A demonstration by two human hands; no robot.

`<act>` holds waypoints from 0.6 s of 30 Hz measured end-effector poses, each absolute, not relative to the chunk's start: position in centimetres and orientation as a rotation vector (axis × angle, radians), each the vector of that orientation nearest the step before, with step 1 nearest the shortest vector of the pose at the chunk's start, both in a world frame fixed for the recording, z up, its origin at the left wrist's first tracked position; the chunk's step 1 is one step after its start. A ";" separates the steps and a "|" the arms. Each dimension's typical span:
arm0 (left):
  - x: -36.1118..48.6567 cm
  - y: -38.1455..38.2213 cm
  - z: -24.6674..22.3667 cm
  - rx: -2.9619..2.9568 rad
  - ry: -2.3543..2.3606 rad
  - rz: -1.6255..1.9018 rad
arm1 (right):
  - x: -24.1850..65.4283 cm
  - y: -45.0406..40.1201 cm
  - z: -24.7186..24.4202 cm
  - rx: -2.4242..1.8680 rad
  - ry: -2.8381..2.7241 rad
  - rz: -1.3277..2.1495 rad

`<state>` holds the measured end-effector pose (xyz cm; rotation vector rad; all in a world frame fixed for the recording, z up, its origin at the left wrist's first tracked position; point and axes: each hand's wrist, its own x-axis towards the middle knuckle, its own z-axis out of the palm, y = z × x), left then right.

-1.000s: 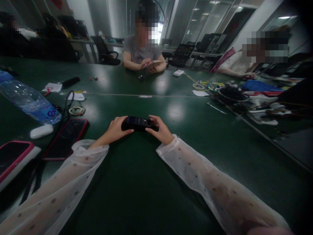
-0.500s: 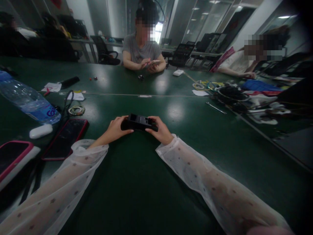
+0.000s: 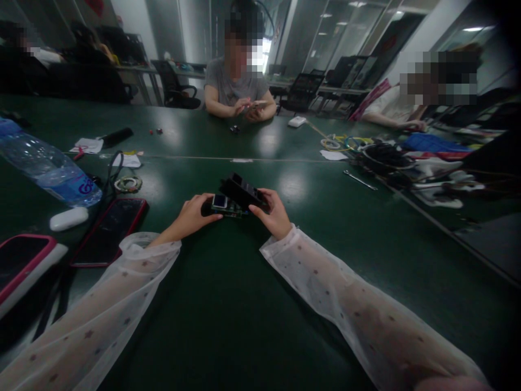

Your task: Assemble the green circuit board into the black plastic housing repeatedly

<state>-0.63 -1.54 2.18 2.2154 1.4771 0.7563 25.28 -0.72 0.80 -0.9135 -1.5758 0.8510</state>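
Note:
My left hand [image 3: 197, 210] grips a small green circuit board [image 3: 233, 210] by its left end, thumb along the near edge. A little dark screen [image 3: 220, 201] with a pale border sits on the board's left part. In my right hand [image 3: 273, 213] is a black plastic cover [image 3: 243, 190], pinched at its right end between thumb and fingers. The cover is tilted, its left end raised above the board, and it hides the board's right part. Whether the board lies in a lower shell, I cannot tell.
Left of my hands lie a red-edged phone [image 3: 109, 231], a white earbud case [image 3: 69, 219], a bracelet [image 3: 127, 184] and a tipped water bottle [image 3: 52, 165]. To the right are a wrench [image 3: 360, 180] and tangled cables [image 3: 382, 157]. A person [image 3: 238, 81] sits opposite, holding a phone.
The black cover has come up off the device and tilted in my right hand, baring the screen and green board. My left hand has stayed in place.

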 end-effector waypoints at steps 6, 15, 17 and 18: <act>-0.7 -1.6 2.3 2.215 1.470 0.752 | 25.6 0.1 0.1 -0.997 -1.372 0.760; -0.6 -1.7 2.6 2.193 1.479 0.725 | 26.3 0.5 -0.8 -1.206 -1.472 0.599; -0.6 -1.7 2.6 2.196 1.477 0.723 | 26.3 0.4 -0.8 -1.227 -1.551 0.574; -0.6 -1.7 2.6 2.196 1.480 0.720 | 26.2 0.4 -0.7 -1.235 -1.591 0.553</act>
